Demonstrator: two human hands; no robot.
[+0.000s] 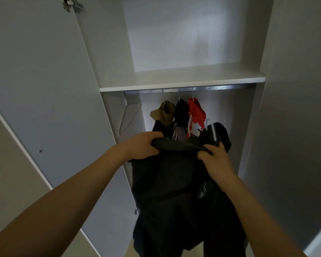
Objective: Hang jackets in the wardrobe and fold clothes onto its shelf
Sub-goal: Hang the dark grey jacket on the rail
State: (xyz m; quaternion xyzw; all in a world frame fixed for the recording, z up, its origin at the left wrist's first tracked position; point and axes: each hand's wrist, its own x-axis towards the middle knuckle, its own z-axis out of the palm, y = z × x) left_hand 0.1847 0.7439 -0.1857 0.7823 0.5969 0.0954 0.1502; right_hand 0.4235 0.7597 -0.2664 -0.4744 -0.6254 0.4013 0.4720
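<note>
A dark jacket (174, 191) hangs down in front of the open wardrobe, held at its top edge by both hands. My left hand (141, 145) grips its left side and my right hand (215, 158) grips its right side, near a white stripe on the collar. Behind it, three garments hang on the metal rail (220, 88): a tan one (164, 113), a black one (182, 113) and a red one with white stripes (195, 115). The white shelf (183, 78) above the rail carries nothing.
An empty white hanger (127, 115) hangs at the rail's left end. The left door (41, 80) stands open, with a hinge at its top. The right door (300, 108) is open too. The rail's right part is free of hangers.
</note>
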